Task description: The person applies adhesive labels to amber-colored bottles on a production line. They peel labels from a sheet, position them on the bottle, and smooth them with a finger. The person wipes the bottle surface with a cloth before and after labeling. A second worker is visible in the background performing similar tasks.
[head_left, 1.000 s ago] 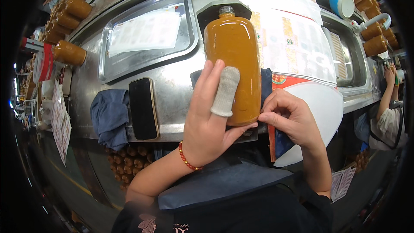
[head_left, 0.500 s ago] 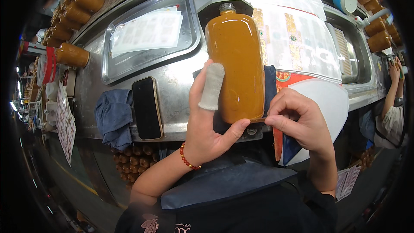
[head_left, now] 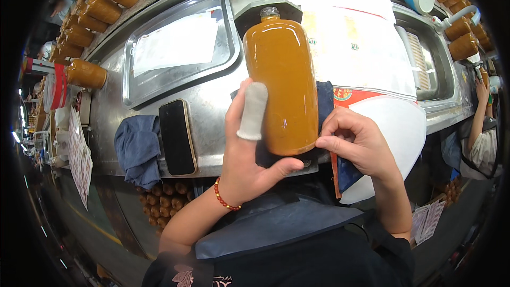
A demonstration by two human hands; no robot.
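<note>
A large glossy amber-brown bottle [head_left: 287, 85] with a clear glass neck lies with its neck away from me, a dark blue cloth [head_left: 325, 101] partly under it. My left hand [head_left: 239, 154] holds it along the left side; a grey-white finger sleeve [head_left: 253, 111] covers one finger. The left thumb stretches just below the base, and some left fingers are hidden behind the bottle. At the base's right corner my right hand [head_left: 358, 141] is closed in a pinch, thumb against index finger. What sits between those fingertips is too small to make out.
Left of the bottle are a metal tray [head_left: 129, 87] with paper sheets, a phone [head_left: 178, 138] and a crumpled blue cloth [head_left: 137, 146]. Printed sheets [head_left: 366, 64] and a sink [head_left: 451, 90] lie right. Brown jars [head_left: 87, 74] stand far left. Another person's hand [head_left: 482, 93] shows far right.
The thin brown strip that stretched from my left thumb to my right fingers no longer shows. My left thumb has come off the base, and the right pinch now meets the bottle's corner.
</note>
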